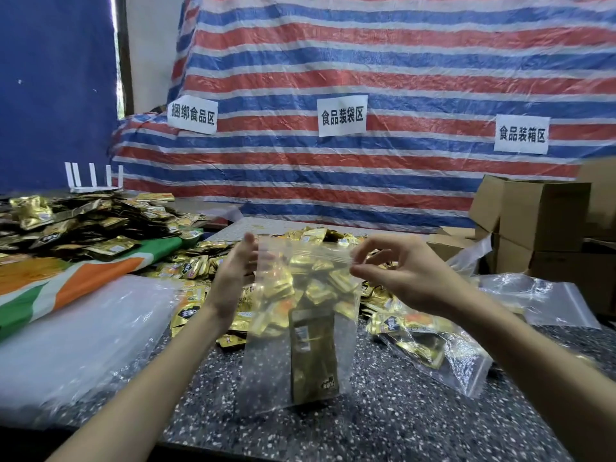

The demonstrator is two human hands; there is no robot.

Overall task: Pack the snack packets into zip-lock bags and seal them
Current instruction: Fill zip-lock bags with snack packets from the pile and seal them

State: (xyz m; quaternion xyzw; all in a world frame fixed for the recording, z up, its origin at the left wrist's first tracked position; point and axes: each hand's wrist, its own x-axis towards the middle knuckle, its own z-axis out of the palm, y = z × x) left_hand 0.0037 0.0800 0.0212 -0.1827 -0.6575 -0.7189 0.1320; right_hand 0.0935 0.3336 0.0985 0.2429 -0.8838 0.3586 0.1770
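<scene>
A clear zip-lock bag (266, 368) stands upright on the speckled table (383, 425), its mouth at the top. Inside it a gold snack packet (313, 358) stands on end. My left hand (233, 275) is at the bag's top left corner with fingers fairly straight against the plastic. My right hand (396, 268) pinches the bag's top right corner between thumb and fingers. A heap of loose gold packets (200, 265) lies behind the bag.
A filled zip-lock bag (430, 348) lies to the right. A stack of empty clear bags (83, 328) lies left, by an orange-green sack (50, 285) and more packets (83, 225). Cardboard boxes (540, 221) stand at the back right before a striped tarp (366, 61).
</scene>
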